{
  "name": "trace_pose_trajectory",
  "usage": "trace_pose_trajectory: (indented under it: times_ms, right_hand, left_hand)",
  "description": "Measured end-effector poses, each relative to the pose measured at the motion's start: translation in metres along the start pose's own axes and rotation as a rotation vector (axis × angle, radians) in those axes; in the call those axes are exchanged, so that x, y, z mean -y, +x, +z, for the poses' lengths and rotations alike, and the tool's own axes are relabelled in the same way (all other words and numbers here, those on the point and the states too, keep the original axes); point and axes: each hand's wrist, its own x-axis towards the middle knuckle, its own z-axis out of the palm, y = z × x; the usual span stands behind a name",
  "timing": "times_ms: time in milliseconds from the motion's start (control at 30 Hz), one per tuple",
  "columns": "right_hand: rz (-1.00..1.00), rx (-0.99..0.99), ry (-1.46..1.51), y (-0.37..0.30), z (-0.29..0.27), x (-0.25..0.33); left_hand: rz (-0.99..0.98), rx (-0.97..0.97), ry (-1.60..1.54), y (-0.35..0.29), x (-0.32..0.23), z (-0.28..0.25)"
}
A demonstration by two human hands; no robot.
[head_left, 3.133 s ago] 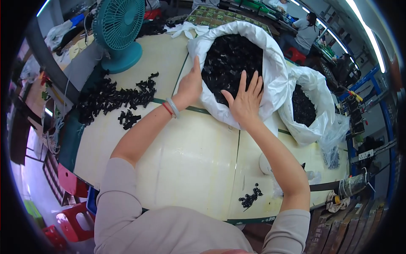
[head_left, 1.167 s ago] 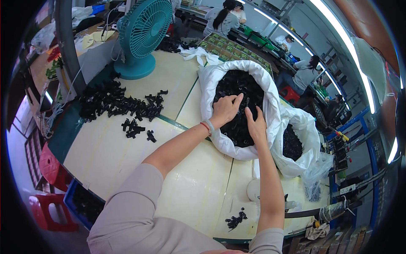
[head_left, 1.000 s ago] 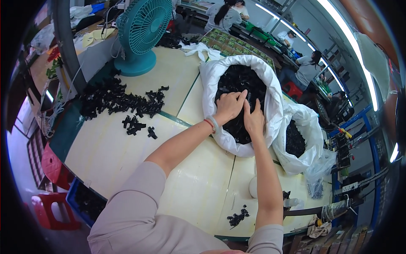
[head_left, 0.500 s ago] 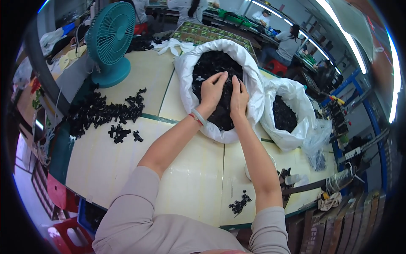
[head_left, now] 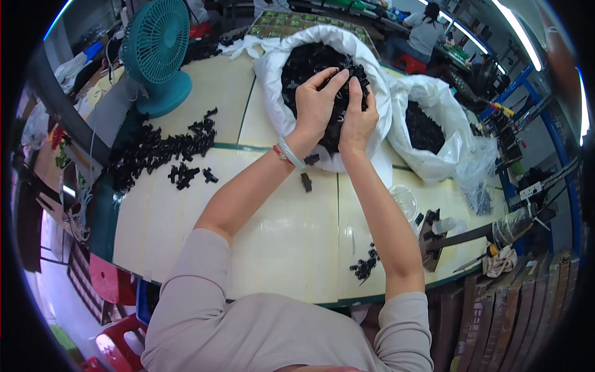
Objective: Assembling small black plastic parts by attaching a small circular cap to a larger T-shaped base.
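Note:
My left hand (head_left: pixel 313 104) and my right hand (head_left: pixel 359 121) are cupped together around a heap of small black plastic parts (head_left: pixel 339 106), over the mouth of a large white woven sack (head_left: pixel 271 87). More of the same black parts (head_left: pixel 305 60) fill the sack. Below my left wrist, a loose black part (head_left: pixel 306 181) shows in front of the sack, with another just above it by the sack's lower rim. My palms are turned inward, so much of what they hold is hidden.
A smaller white sack (head_left: pixel 455 127) of black parts stands at the right. Scattered black parts (head_left: pixel 155 149) lie left, beside a teal fan (head_left: pixel 155 53). Small black rings (head_left: pixel 365 265), a clear round container (head_left: pixel 404 201) and a clamped tool (head_left: pixel 462 235) are near my right forearm.
My hands have drawn closer together around a clump of black parts. Two loose parts now show by the sack's near rim. The whole view has shifted slightly.

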Motion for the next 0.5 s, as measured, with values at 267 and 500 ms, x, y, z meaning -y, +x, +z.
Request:
trace_pose_trajectory:
  times_ms: [267, 500]
  right_hand:
    - [0.086, -0.009, 0.087, -0.088, -0.037, -0.002]
    - [0.192, 0.048, 0.053, -0.149, -0.062, -0.030]
  left_hand:
    - [-0.222, 0.096, -0.035, -0.079, 0.002, -0.036]
    - [-0.287, 0.242, 0.096, -0.126, 0.022, -0.076]
